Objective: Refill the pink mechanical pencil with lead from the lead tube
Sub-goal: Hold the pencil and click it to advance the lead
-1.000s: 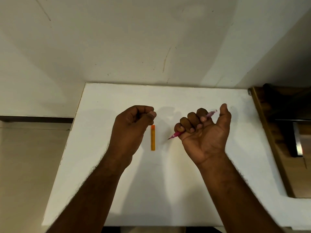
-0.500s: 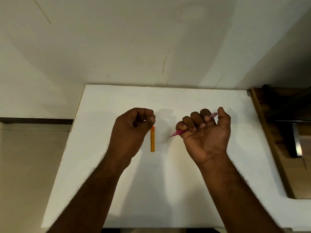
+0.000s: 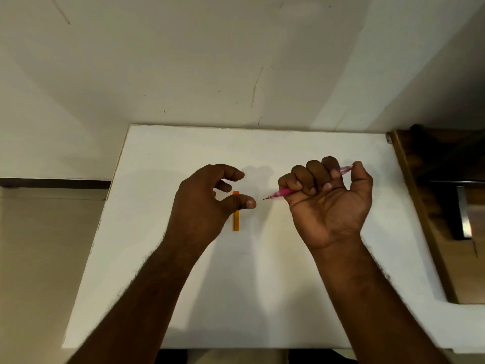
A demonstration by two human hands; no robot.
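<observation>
The pink mechanical pencil (image 3: 283, 192) lies across my right hand (image 3: 328, 203), which is fisted around it, palm up, above the white table (image 3: 262, 285). Its thin tip points left and its clear pink end sticks out under my thumb. The orange lead tube (image 3: 237, 222) lies flat on the table, pointing away from me. My left hand (image 3: 207, 203) hovers over the tube with thumb and fingers spread; the thumb hides the tube's middle. I cannot tell whether the hand touches it.
A pale wall rises just behind the table's far edge. A dark wooden unit (image 3: 443, 206) stands against the table's right side. Beige floor (image 3: 39, 258) lies beyond the left edge.
My left hand has opened from a closed fist into a spread pinch over the lead tube. My right thumb has come down onto the pencil's end, and the pencil has tilted slightly.
</observation>
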